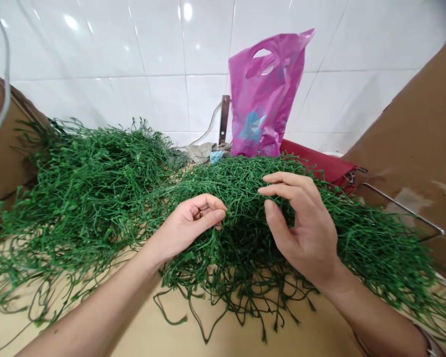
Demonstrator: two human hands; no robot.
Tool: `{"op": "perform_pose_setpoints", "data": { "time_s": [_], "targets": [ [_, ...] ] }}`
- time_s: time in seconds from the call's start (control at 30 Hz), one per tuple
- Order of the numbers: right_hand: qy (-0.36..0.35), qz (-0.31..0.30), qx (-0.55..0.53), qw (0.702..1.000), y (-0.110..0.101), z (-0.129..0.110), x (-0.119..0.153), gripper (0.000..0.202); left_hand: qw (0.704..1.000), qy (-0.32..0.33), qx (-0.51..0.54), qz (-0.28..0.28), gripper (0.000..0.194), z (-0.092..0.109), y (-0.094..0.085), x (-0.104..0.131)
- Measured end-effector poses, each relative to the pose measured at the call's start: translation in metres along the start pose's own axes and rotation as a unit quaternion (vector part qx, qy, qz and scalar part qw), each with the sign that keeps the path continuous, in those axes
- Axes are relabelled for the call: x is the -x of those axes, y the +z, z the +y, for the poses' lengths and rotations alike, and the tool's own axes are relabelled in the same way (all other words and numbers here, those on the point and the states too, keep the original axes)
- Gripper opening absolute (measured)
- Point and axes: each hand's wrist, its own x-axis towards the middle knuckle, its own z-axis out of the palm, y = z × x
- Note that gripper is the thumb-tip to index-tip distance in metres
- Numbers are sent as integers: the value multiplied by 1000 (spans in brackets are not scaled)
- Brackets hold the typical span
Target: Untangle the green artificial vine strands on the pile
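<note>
A tangled heap of thin green artificial plant stems (pixel 241 183), with small forked tips, lies in front of me. Over the middle of it, my left hand (pixel 198 218) has its thumb and forefinger pinched together; a ring shows on one finger. Green strands lie right at those fingertips, but whether one is held between them I cannot make out. To the right, my right hand (pixel 305 223) hovers over the same heap, thumb and fingers apart, with nothing visible in it.
Another pile of green stems (pixel 92 173) spreads at the left. A purple plastic bag (pixel 267 99) stands behind the heap, near a red folded item (pixel 315 161) and a metal bracket (pixel 225 119). Brown cardboard (pixel 419 134) rises at right; a white cable (pixel 5 79) hangs at left.
</note>
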Motion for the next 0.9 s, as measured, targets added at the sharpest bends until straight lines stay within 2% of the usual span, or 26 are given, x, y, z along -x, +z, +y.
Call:
{"op": "perform_pose_setpoints", "data": {
  "time_s": [0.17,0.3,0.47,0.6,0.67,0.8,0.9],
  "targets": [
    [-64,-54,-29,996,6,-11,4,15,1000,-6,13,-25,15,1,3,2],
    [-25,-59,-57,996,15,-12,8,14,1000,-12,12,-16,18,-1,4,1],
    [47,-68,-106,991,19,-14,11,15,999,-1,-41,15,24,-3,5,-1],
    [20,-47,-110,993,19,-15,12,21,997,-7,-76,-18,23,-2,8,1],
    [29,-51,-119,991,19,-15,13,23,994,-5,-99,-40,22,-1,10,3],
    [79,-73,-108,988,18,-15,13,20,985,41,-168,-25,21,1,12,5],
    [82,-91,-93,988,18,-16,12,16,965,102,-242,-9,19,3,13,7]
  ]
}}
